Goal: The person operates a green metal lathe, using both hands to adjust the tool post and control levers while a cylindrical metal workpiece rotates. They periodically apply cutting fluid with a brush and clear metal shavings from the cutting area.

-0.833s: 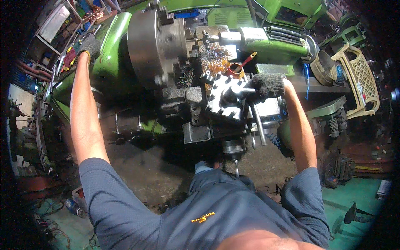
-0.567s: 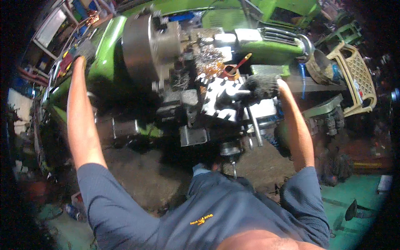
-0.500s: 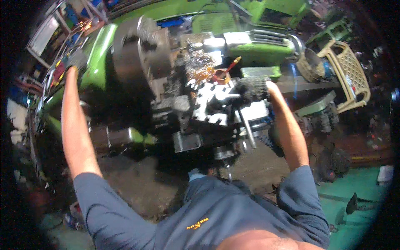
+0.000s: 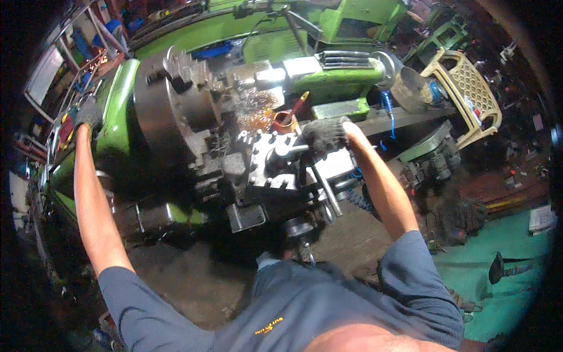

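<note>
A green metal lathe stretches across in front of me, its large dark chuck [image 4: 155,108] left of the middle. My left hand [image 4: 89,114], in a dark knitted glove, rests at the headstock [image 4: 122,105] on the far left; its fingers are hard to make out there. In a matching glove, my right hand [image 4: 325,138] is closed around the outer end of the short lever [image 4: 298,148] on the bright square tool post [image 4: 270,167]. Just behind the tool post, a brush [image 4: 300,104] with a reddish handle leans in a small brown cup [image 4: 286,122].
Curly metal chips [image 4: 255,102] lie between chuck and cup. The green tailstock [image 4: 340,79] stands at the back right. A bar handle [image 4: 326,190] juts toward me below my right hand. A beige plastic chair [image 4: 466,88] is at the far right, above green flooring [image 4: 469,264].
The whole scene has shifted left and slightly down in the view. Both hands keep their places on the lathe, the left at the headstock and the right at the tool post lever.
</note>
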`<state>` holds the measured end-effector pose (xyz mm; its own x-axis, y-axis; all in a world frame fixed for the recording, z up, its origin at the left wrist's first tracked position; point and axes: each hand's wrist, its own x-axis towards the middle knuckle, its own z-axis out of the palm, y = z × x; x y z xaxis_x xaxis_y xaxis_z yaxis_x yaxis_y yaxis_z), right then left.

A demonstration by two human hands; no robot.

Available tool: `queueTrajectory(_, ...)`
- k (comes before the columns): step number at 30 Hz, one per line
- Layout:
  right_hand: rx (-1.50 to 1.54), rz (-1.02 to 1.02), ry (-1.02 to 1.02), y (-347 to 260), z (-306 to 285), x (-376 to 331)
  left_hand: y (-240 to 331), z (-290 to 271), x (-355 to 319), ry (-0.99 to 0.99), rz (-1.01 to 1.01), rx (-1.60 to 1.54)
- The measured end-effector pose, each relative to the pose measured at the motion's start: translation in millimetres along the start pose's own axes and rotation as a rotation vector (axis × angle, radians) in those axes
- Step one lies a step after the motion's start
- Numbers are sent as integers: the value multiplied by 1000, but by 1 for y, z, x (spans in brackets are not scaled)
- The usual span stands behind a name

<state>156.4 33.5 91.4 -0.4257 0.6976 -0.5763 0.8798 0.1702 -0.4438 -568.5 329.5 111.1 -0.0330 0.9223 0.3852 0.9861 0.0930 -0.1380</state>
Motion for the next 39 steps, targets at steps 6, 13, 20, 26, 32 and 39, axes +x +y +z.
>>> queueTrajectory(6, -18, -90, 14, -19, -7, -38, 40, -35, -7, -142, 61, 23)
queueTrajectory(13, -10, -123, -19, -15, -4, -15, 34, -44, -10, -221, -41, 30)
queueTrajectory(20, 0, -114, -15, -15, -3, -24, 31, -32, 6, -234, 73, 192)
queueTrajectory(26, -5, -155, -10, -17, -4, -17, 23, -38, -17, 1, 134, 52)
queueTrajectory(32, -9, -82, -29, -16, -6, -19, 52, -53, -24, -183, 56, 113)
queueTrajectory(39, -57, -80, -27, -30, -8, -24, 32, -40, -8, -237, 150, 236)
